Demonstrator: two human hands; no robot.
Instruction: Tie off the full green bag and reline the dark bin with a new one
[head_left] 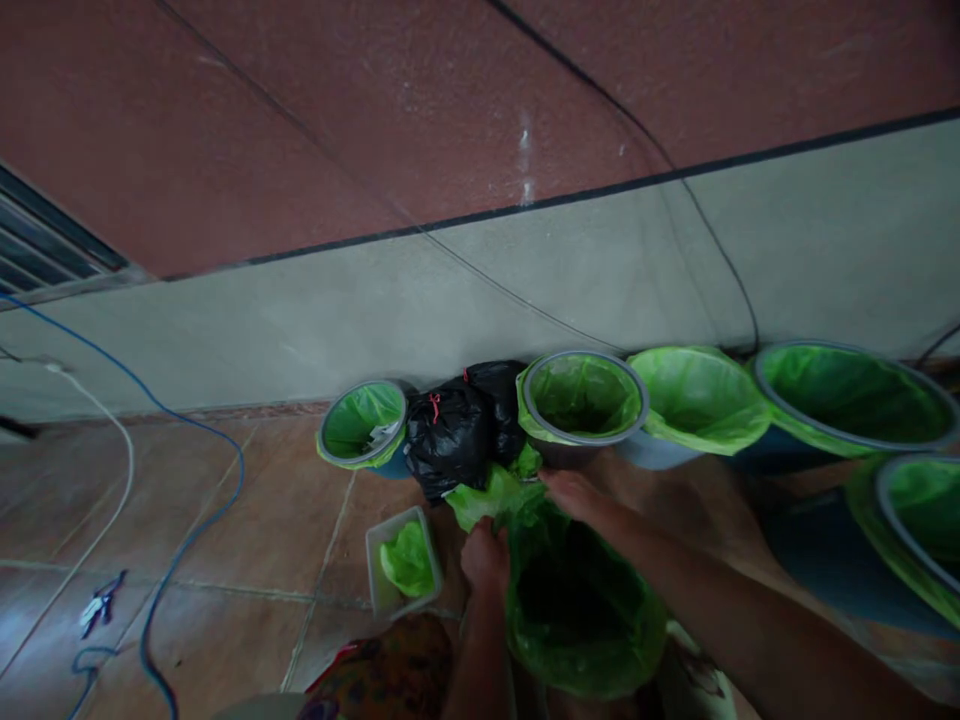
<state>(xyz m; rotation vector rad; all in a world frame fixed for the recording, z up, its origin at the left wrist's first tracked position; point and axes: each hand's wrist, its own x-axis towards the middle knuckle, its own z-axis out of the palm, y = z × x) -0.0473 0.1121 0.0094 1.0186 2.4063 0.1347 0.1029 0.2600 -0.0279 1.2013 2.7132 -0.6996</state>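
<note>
A green plastic bag (pixel 600 660) lines a bin directly in front of me, its mouth wide and the inside dark. My left hand (pixel 484 560) is closed on bunched green plastic at the bag's far left edge. On the far side, my right hand (pixel 571 494) grips the same edge, its fingertips partly hidden in the folds. A loose, crumpled part of green plastic (pixel 484 497) spreads beyond both hands, close to a tied black garbage bag (pixel 448 440). Whether that part belongs to the liner, I cannot tell.
Along the wall stand lined bins: a small bin (pixel 362 425), a round bin (pixel 585 398), a pale bin (pixel 697 400) and a large bin (pixel 855 400). Another bin (pixel 825 560) is right. A clear tub (pixel 384 600) holds green plastic. Keys (pixel 101 605) and a blue cable (pixel 225 510) lie left.
</note>
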